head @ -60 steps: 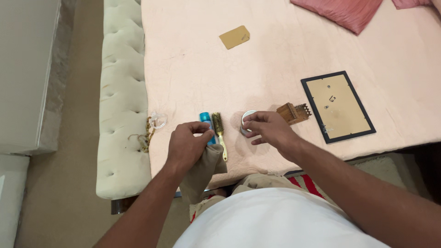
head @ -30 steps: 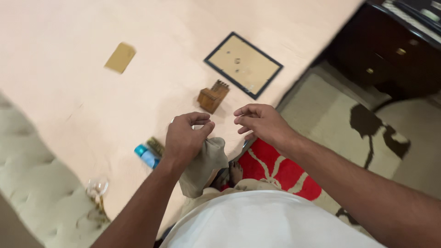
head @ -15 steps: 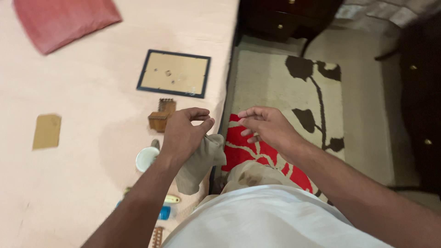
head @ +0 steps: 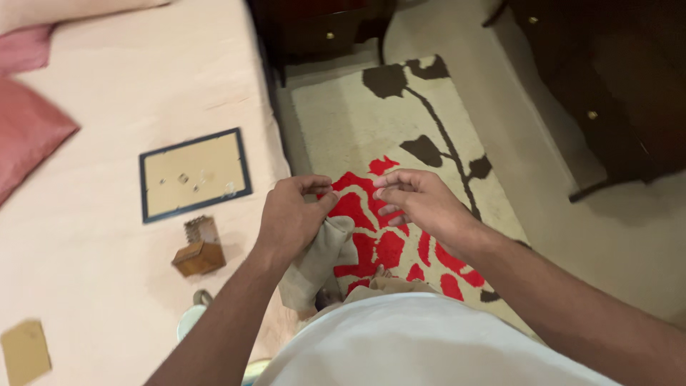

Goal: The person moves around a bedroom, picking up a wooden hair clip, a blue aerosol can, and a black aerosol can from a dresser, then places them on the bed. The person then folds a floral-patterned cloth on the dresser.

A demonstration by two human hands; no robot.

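bed (head: 107, 93) filled frame left | rug (head: 421, 143) lay centre, right of bed | picture frame (head: 194, 174) lay on bed, wooden box (head: 199, 250) just below it | cup (head: 190, 319) lower left

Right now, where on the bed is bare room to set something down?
Free: the bed cover between picture frame and pink pillow. Crowded: near the wooden box and white cup, by the left hand.

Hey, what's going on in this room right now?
A person stands beside a bed, over a patterned rug. The left hand grips a beige cloth that hangs down; the right hand is empty, fingers loosely curled. On the bed lie a face-down picture frame, a small wooden piece and a tan card.
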